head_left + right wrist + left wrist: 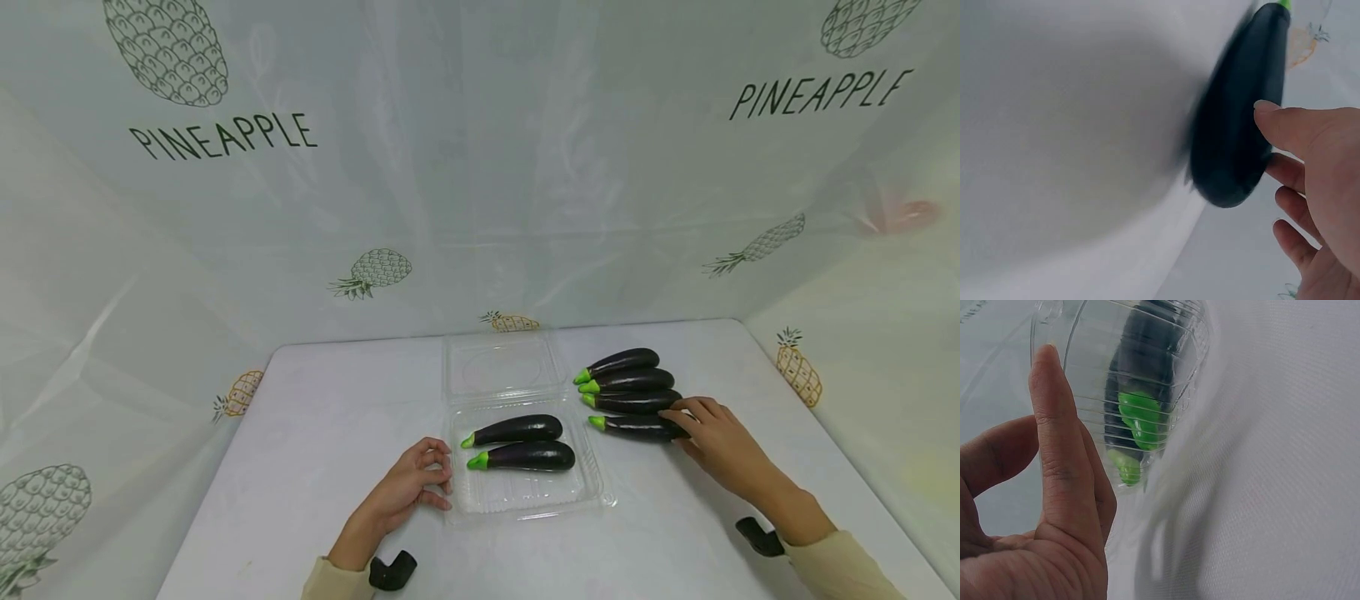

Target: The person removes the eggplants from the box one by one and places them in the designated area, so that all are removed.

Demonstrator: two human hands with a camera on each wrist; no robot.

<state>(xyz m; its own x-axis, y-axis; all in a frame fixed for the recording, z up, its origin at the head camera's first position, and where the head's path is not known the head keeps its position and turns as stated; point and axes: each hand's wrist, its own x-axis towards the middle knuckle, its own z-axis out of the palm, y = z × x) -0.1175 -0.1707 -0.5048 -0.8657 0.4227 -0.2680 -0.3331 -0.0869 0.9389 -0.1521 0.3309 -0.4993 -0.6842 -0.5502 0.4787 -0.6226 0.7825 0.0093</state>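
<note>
Two glossy dark eggplants, one farther back (519,429) and one nearer (531,456), lie side by side in a clear plastic clamshell box (525,498), green stems pointing left. My left hand (416,479) rests at the box's left wall, fingers loosely bent; in the left wrist view a straight finger (1057,444) reaches up to the rim. On the right, my right hand (723,442) pinches the thick end of another eggplant (637,427), the nearest in a row. The right wrist view shows the thumb (1297,128) on one side of that eggplant and a fingertip at the other.
Behind the pinched eggplant, several more (630,381) lie in a row on the white table (337,417). The box's lid (502,367) stands unfolded toward the back. A pineapple-print sheet (480,167) hangs behind the table's back edge.
</note>
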